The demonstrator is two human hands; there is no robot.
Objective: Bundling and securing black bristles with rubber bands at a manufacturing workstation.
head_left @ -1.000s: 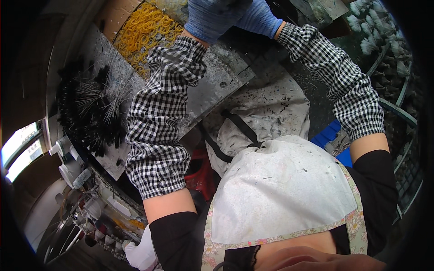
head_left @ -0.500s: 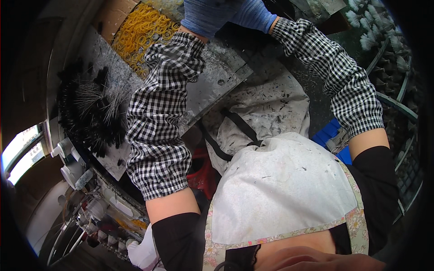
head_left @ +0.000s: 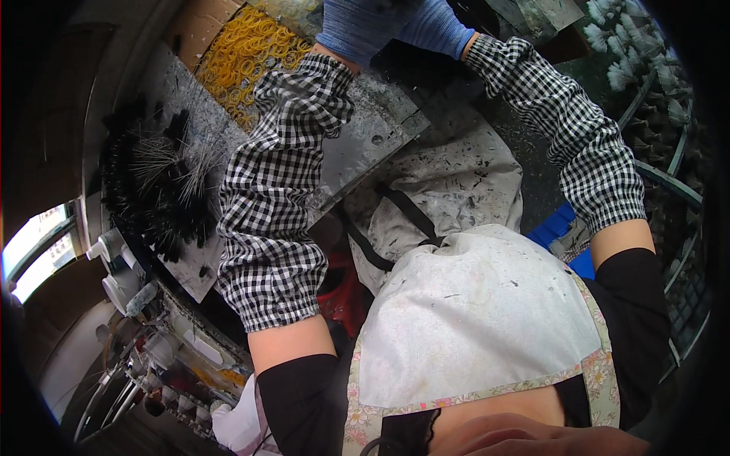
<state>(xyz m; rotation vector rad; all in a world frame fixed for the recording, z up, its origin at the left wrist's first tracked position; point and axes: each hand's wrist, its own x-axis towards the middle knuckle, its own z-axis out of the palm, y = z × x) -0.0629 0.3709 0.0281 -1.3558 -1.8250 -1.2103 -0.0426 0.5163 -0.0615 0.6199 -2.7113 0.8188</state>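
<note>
Both of my hands wear blue knitted gloves and sit close together at the upper edge of the view. My left hand (head_left: 353, 32) is over the far part of a grey metal worktop (head_left: 372, 125). Just beside it, my right hand (head_left: 439, 29) comes in from the right. The fingers of both are cut off by the frame or hidden, so what they hold cannot be made out. Left of my left hand lies a heap of thin yellow rings (head_left: 247, 53). Nearer on the left is a pile of black-bristled brushes with thin wire stems (head_left: 163, 163).
A rack (head_left: 669, 178) with pale and brown tufted brushes stands at the right. Below the worktop are a red container (head_left: 342, 300) and a blue bin (head_left: 549, 228). White cylindrical parts (head_left: 122, 289) stand at lower left, by a person's white sleeve (head_left: 239, 422).
The view has shifted slightly, moving the worktop and my left arm a little to the right in the picture. Both hands stay close together at the upper edge.
</note>
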